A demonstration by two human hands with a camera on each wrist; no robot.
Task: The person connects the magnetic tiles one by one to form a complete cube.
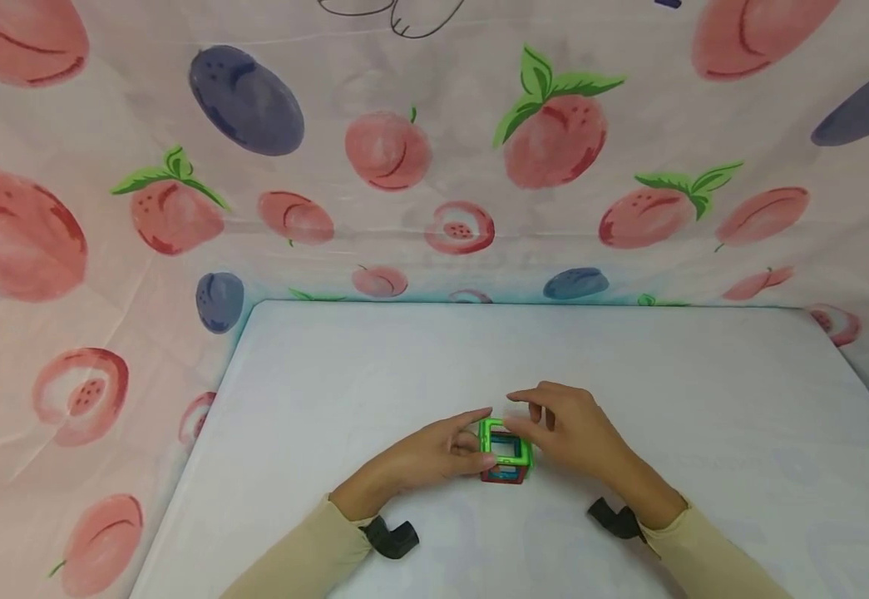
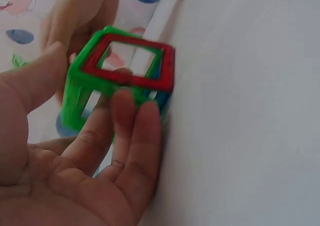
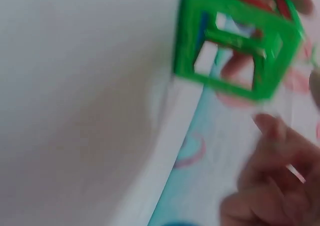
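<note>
A small cube of magnetic tiles point(image 1: 509, 460), built from open square frames in green, red and blue, is in my left hand point(image 1: 434, 449). The thumb lies along its near top edge in the head view. In the left wrist view, a red frame point(image 2: 168, 68) faces the camera, with fingertips point(image 2: 147, 118) against the cube's lower side. My right hand point(image 1: 576, 424) hovers at the cube's right, its thumb overlapping the top corner and its other fingers bent loosely. The right wrist view has those fingers point(image 3: 275, 176) apart from the green frame point(image 3: 227, 87), holding nothing.
A white table point(image 1: 314, 358) lies beneath both hands. Behind and to the left hangs a pink cloth point(image 1: 292, 166) printed with peaches and dark blue fruit. Black straps point(image 1: 392, 537) sit at both wrists, below beige sleeves point(image 1: 307, 549).
</note>
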